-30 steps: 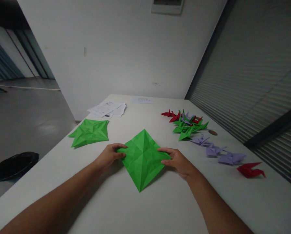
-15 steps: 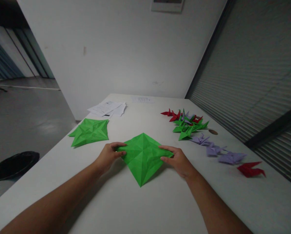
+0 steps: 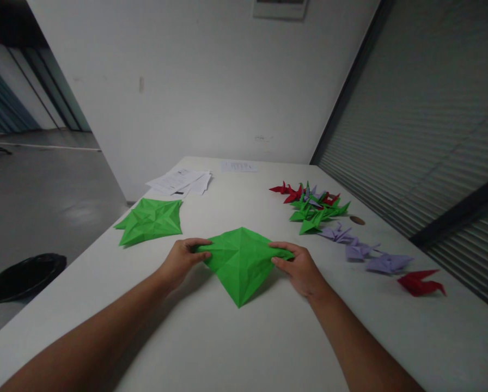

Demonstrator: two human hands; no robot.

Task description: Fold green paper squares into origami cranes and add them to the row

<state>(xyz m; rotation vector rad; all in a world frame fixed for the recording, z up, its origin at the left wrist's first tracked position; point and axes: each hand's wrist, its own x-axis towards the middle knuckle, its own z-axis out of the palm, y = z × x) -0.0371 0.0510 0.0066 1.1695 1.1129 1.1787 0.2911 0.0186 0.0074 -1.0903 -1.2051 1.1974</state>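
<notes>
A creased green sheet of origami paper [image 3: 239, 267] is held out in front of me, turned like a diamond, with fold lines meeting near its middle. My left hand [image 3: 183, 263] pinches its left corner between thumb and fingers. At the opposite corner my right hand [image 3: 299, 267] is closed the same way, the tip of the corner poking out past the fingers. The near corner points toward me, and a shadow lies on the table beneath the sheet.
More creased green sheets [image 3: 152, 220] lie at the left on the white table [image 3: 227, 354]. Printed papers [image 3: 178, 181] are behind them. Along the right are folded green cranes [image 3: 313, 220], purple cranes [image 3: 389, 263] and a red crane [image 3: 420, 283]. A black-lined bin [image 3: 23, 277] stands left of the table.
The paper's near corner has risen slightly and its far corner has dropped a little, so the sheet bends more. My right hand has shifted slightly right; both hands keep their grip.
</notes>
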